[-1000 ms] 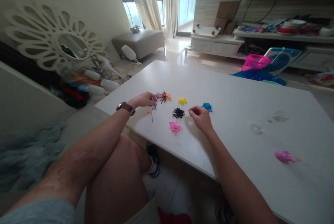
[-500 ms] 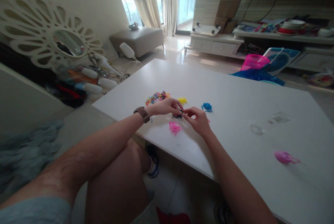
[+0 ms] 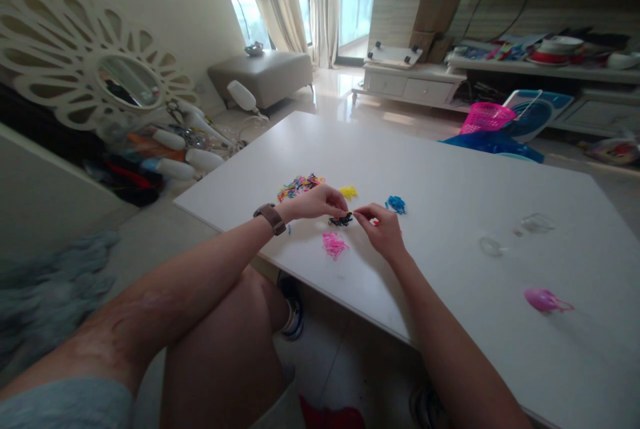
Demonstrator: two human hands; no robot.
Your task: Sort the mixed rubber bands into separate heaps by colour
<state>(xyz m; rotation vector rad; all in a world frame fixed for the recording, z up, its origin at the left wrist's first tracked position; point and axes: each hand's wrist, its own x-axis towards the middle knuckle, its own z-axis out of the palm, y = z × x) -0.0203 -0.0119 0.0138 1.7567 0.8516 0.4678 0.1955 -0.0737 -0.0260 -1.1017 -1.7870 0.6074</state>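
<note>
My left hand [image 3: 325, 202] is closed in a pinch over a pile of black bands [image 3: 341, 220], which look like small rubber bands. Facing it, my right hand [image 3: 384, 230] pinches too, the fingertips of both almost meeting. A tiny yellow band [image 3: 351, 213] shows between them; its exact shape is too small to tell. Nearer me lies a pink pile [image 3: 334, 246]. Beyond my left hand are a yellow pile [image 3: 349, 192] and a larger mixed-colour pile [image 3: 299, 186]. A blue pile [image 3: 396, 204] sits past my right hand, which partly hides some red pieces [image 3: 375, 222].
The white table [image 3: 450, 216] carries a pink egg-shaped item [image 3: 545, 300], a clear container [image 3: 537, 223] and a clear ring [image 3: 493, 246] at the right. A pink basket [image 3: 486, 117] stands beyond its far edge. White lamp parts [image 3: 205, 160] are on the floor at left.
The fingertips of my two hands have drawn slightly apart, and a bit of yellow now shows between them. The piles lie as before.
</note>
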